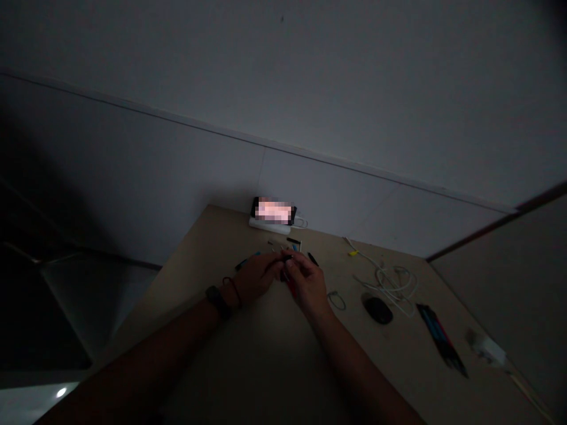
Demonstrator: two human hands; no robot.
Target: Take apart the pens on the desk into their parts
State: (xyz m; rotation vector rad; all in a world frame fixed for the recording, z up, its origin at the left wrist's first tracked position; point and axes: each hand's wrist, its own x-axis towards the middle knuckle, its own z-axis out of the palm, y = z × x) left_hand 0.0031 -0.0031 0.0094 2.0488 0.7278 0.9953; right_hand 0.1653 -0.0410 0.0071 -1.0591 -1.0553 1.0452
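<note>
The room is dim. My left hand (257, 276) and my right hand (306, 282) meet over the middle of a light wooden table (266, 354). Both have their fingers pinched together around a small dark object (286, 262) with a bit of red below it; I cannot make out what it is. A dark band and a thin loop sit on my left wrist (219, 301). Several small dark and blue pieces (287, 243) lie on the table just beyond my fingers.
A lit phone (273, 211) leans on a white block at the table's far edge by the wall. To the right lie a small ring (336, 300), a dark mouse (377, 309), a coiled white cable (392, 283), dark pens (438, 336) and a white charger (487, 348).
</note>
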